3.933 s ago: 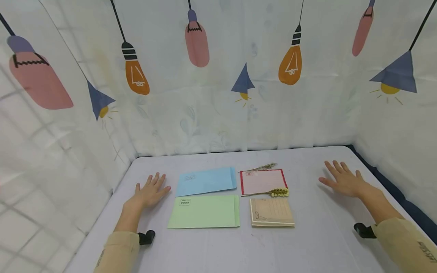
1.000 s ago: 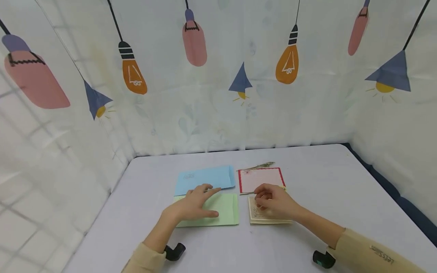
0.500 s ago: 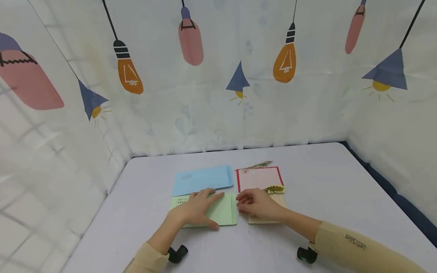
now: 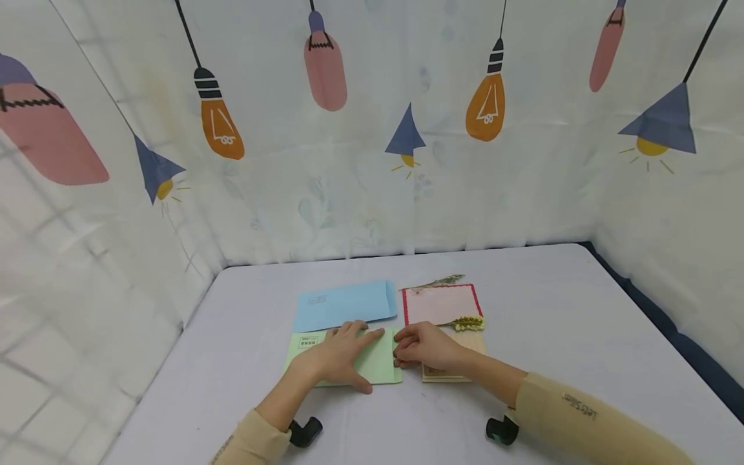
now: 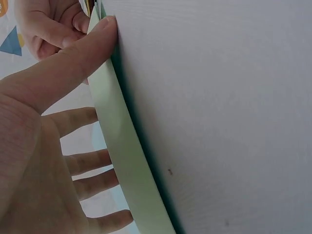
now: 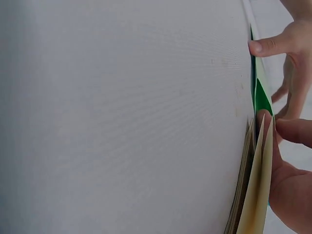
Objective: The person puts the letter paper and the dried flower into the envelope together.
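A light green envelope lies flat on the white table. My left hand rests on it with fingers spread, the thumb at its near edge, as the left wrist view also shows along the envelope's edge. At the right end, my right hand pinches the envelope's flap between thumb and fingertips. A dark green inside shows at the gaping end in the right wrist view. Under the right hand lies a stack of beige letter paper, partly hidden; its sheets stand slightly lifted in the right wrist view.
Behind the green envelope lies a blue envelope. To its right is a pink card with a red border, with a yellow dried flower sprig at its near edge and a greenish sprig at its far edge.
Both hands have come in from the table's sides to the middle. The left hand has settled on the green envelope; the right hand has moved left across the letter paper to the envelope's flap.
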Tool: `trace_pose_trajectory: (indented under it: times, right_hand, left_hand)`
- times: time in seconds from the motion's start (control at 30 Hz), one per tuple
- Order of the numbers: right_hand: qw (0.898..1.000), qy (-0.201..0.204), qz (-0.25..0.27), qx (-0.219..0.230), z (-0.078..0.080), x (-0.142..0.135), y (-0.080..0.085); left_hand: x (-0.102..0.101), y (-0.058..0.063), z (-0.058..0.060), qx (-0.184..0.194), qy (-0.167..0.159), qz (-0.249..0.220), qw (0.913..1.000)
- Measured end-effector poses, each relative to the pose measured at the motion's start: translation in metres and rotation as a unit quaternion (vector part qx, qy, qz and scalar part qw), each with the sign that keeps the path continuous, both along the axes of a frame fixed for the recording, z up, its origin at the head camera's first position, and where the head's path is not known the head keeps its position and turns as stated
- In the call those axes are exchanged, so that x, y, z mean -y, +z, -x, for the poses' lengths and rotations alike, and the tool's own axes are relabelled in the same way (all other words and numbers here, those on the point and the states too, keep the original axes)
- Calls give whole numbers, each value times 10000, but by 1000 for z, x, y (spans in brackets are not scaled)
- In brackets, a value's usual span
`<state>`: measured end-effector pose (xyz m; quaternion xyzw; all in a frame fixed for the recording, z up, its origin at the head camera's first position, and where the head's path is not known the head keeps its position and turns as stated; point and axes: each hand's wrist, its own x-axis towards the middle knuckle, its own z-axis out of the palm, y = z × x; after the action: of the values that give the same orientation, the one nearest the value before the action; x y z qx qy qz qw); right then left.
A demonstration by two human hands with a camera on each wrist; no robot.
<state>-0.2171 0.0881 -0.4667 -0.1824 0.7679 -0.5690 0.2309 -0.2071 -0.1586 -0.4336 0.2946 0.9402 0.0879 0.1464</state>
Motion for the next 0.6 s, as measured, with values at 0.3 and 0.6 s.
trace_pose_trajectory:
  times: [0.3, 0.6]
  right_hand:
    - [9995, -169, -160, -193, 3, 8, -3]
    - [9987, -171, -349, -337, 5, 10, -4]
  left_hand:
    - [0, 0, -2, -47, 33, -60, 10000]
    - [1, 0, 1, -58, 30, -42, 10000]
